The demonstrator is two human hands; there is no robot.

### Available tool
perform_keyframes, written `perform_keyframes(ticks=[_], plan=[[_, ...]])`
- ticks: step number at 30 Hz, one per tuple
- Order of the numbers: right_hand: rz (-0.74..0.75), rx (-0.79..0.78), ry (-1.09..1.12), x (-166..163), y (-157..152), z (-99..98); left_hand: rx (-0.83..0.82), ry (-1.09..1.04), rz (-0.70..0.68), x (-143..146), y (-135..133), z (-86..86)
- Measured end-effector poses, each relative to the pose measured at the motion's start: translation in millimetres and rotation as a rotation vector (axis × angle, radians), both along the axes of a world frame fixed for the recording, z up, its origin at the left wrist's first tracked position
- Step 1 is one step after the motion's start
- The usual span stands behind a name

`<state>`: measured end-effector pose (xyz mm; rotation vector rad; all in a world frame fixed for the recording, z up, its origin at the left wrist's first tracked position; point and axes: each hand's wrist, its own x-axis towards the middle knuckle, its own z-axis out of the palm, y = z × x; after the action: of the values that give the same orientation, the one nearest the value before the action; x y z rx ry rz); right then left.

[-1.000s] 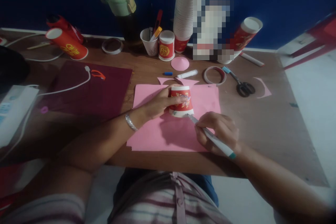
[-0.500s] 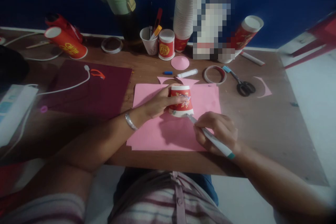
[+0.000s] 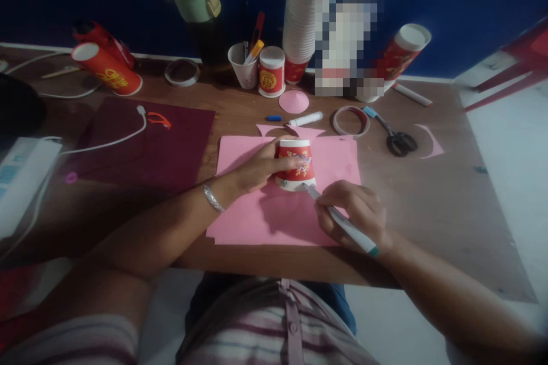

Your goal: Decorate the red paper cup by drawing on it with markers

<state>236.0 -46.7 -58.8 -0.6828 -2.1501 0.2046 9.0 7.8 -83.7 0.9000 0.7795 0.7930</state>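
My left hand (image 3: 265, 164) is wrapped round a red and white paper cup (image 3: 293, 153), its thumb lying across the printed side. Small dark marks show on the cup's white lower band. In my right hand (image 3: 353, 211) is a white marker with a green end (image 3: 349, 229), pinched like a pen. The marker's tip meets that white band near the cup's lower right edge. Beneath both hands lie pink paper sheets (image 3: 248, 222). A white marker (image 3: 306, 119), a blue cap (image 3: 274, 118) and a pink paper cone (image 3: 293, 101) sit just beyond the cup.
To the right are a tape roll (image 3: 351, 121), scissors (image 3: 400, 142) and a pink scrap (image 3: 432, 140). Stacked paper cups (image 3: 308, 17), a pen cup (image 3: 243, 71) and a bottle (image 3: 197, 5) stand along the wall. A white cable (image 3: 107, 144) crosses a maroon sheet (image 3: 171, 154) at left.
The marker tip has shifted very slightly left along the cup's white band, my right hand moving with it. My left hand and the cup stay in place.
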Motion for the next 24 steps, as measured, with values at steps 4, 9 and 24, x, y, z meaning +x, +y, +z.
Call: perform_keyframes(ticks=[4, 9, 24], plan=[[-0.003, -0.002, -0.005, -0.8, -0.1, 0.4, 0.004, 0.005, 0.008, 0.1, 0.0, -1.3], [-0.001, -0.001, -0.004, -1.6, -0.3, -0.1, 0.004, -0.001, 0.013, 0.3, 0.2, -2.8], [0.044, -0.067, -0.015, -1.1, -1.8, 2.2, -0.019, -0.021, 0.027, 0.5, -0.5, -0.3]])
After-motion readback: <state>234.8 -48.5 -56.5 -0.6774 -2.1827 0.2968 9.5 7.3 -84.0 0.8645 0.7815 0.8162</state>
